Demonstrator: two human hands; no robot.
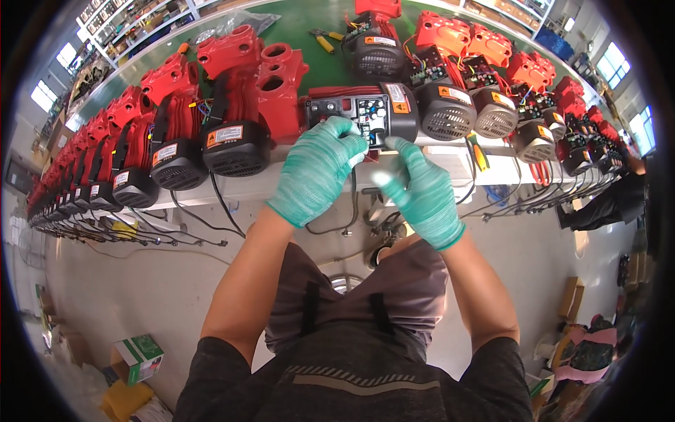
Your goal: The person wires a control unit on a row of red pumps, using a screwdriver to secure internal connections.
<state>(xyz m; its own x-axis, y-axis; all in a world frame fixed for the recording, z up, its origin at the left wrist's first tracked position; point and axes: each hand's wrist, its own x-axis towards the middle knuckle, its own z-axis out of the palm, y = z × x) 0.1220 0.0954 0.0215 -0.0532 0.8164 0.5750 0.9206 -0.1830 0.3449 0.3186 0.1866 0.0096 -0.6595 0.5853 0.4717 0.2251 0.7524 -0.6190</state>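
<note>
Left hand (318, 169): fingers curled close together; whether gripping anything, cannot tell.
Right hand (420, 188): thumb and forefinger parted, holding nothing visible.
Board (371, 114): just beyond left fingertips, in motor (406, 126).
Motor: ahead of both hands' fingers.

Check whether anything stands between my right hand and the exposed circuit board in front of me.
Nothing visible blocks the right hand from the circuit board; the left hand is at the board's lower-left edge, on the opposite side.
</note>
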